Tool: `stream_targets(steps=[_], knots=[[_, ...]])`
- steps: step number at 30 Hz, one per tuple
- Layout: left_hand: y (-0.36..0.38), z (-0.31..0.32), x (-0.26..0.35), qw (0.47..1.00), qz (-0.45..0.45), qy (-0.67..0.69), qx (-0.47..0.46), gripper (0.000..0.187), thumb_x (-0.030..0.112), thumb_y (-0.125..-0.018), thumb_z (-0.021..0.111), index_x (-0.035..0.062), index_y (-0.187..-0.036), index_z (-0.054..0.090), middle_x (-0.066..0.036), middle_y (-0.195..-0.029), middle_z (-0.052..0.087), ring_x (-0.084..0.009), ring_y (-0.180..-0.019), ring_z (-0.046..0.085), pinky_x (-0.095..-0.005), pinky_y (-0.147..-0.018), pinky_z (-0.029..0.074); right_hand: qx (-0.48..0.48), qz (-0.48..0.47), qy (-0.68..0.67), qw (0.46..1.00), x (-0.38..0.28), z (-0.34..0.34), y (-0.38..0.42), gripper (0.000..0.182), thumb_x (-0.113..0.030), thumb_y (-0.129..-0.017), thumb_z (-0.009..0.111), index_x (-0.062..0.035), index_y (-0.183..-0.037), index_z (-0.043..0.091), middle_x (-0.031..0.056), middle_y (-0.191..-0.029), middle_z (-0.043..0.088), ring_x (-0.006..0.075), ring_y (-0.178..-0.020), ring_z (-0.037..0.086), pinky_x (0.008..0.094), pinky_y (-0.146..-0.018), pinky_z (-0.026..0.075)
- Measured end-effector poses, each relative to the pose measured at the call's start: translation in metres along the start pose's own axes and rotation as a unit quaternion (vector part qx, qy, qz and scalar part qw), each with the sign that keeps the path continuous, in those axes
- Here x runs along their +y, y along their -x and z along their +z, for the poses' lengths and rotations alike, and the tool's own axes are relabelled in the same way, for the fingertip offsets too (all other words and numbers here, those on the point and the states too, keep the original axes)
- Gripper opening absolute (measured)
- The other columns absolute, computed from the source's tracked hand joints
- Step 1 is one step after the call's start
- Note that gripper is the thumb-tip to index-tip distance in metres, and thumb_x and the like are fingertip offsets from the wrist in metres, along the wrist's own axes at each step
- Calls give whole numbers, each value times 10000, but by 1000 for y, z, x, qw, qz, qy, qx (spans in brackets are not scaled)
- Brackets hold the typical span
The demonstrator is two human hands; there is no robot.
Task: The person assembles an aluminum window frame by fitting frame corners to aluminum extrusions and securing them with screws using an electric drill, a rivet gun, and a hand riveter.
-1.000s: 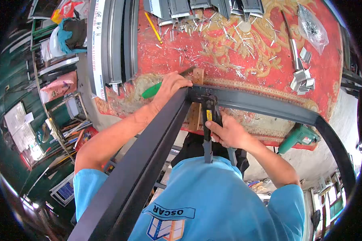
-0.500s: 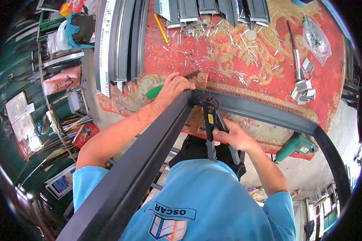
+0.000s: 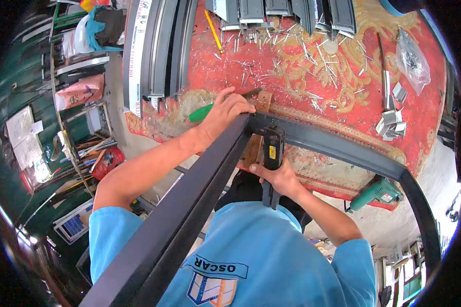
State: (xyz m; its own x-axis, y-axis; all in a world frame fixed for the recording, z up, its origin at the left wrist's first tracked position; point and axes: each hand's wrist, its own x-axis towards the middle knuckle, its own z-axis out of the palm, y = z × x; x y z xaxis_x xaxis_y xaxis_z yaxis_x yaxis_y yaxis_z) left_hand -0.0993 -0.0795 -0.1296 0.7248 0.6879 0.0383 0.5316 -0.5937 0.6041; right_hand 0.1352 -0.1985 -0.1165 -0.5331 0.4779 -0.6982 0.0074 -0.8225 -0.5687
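Note:
A dark metal frame [image 3: 338,148] rests with its corner on the edge of a red patterned workbench [image 3: 312,66]. My left hand [image 3: 225,110] presses on the frame's left bar at the corner, over a green-handled screwdriver [image 3: 202,112]. My right hand [image 3: 276,176] squeezes the handles of a black hand riveter [image 3: 272,153], whose head sits against the frame corner. A wooden block [image 3: 258,102] lies under the corner.
Several loose rivets [image 3: 292,56] are scattered over the bench. Aluminium profiles [image 3: 159,51] lie at the left edge, small metal brackets [image 3: 392,123] and a plastic bag [image 3: 412,56] at right. A green drill [image 3: 376,192] hangs at the bench's near edge. Cluttered floor left.
My right hand has closed the riveter's handles together, which were spread half a second ago. The left hand stays on the corner. The view shifted slightly down.

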Motion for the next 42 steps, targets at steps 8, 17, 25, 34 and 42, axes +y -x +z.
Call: stream_targets(steps=[8,17,25,34,42], knots=[[7,7,-14,1000,3,4,-26,351,197,-832,619,113,-1166,550,-64,-1050,558,-233,-1094,550,-511,-1136,243,-135,112,197,965,-48,-47,16,304,-249,-850,746,16,-984,683,99,-884,704,157,-793,663,302,-706,528],[5,9,-16,1000,5,-15,-18,330,188,-842,617,129,-1164,573,-41,-1053,585,-217,-1073,575,-501,-1132,262,-146,55,199,968,-27,-54,8,425,-441,-907,676,-26,-1002,664,41,-852,643,149,-820,581,334,-756,484],[6,9,-17,1000,3,-1,-26,366,190,-809,630,115,-1160,563,-66,-1051,562,-234,-1088,554,-507,-1125,255,-78,-43,-54,995,4,-19,2,449,-480,-865,726,-38,-882,650,48,-761,652,143,-754,617,326,-694,505],[9,13,-18,1000,7,-3,-17,357,187,-815,634,122,-1160,570,-66,-1036,569,-236,-1083,561,-506,-1124,259,-7,40,121,992,-11,-15,4,432,-421,-837,748,-4,-831,634,94,-743,666,181,-749,657,347,-706,519],[9,14,-24,1000,19,-8,-20,353,189,-833,615,112,-1174,564,-63,-1037,569,-232,-1087,561,-512,-1117,264,-215,78,68,971,-50,-71,17,220,-218,-862,707,-19,-953,683,8,-808,644,99,-767,542,283,-695,452]])
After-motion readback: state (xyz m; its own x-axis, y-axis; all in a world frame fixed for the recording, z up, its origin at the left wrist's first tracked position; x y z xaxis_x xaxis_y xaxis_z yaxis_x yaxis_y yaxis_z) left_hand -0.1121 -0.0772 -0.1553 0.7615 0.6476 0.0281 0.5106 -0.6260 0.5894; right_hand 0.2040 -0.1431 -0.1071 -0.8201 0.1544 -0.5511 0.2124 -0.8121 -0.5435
